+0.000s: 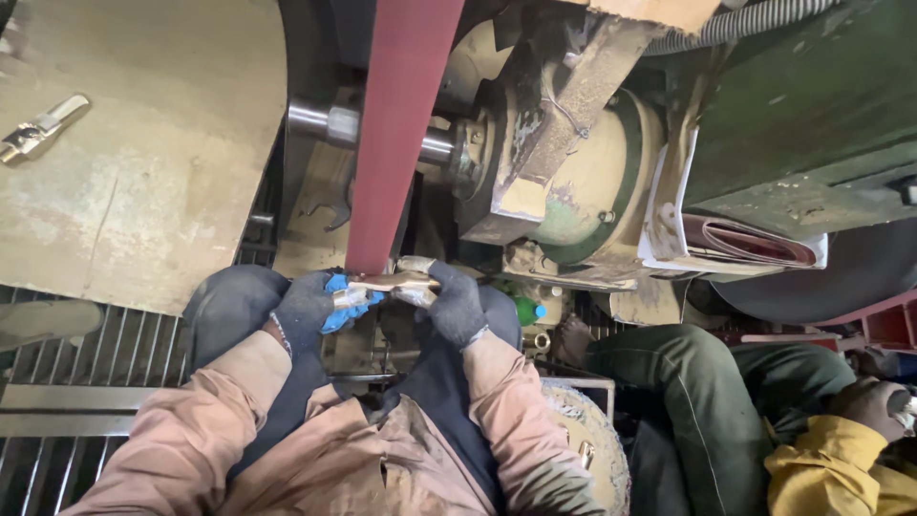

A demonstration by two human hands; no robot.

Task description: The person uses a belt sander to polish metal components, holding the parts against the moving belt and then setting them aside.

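Dusty workshop: both hands, left (304, 308) and right (457, 304), grip brass piece (387, 285) against red belt (396, 134) (co-worker's leg (688, 382) beside).

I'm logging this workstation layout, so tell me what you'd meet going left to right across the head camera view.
Brass fitting on the plate → left hand → red sanding belt → right hand → green bottle → belt roll → co-worker's yellow sleeve.
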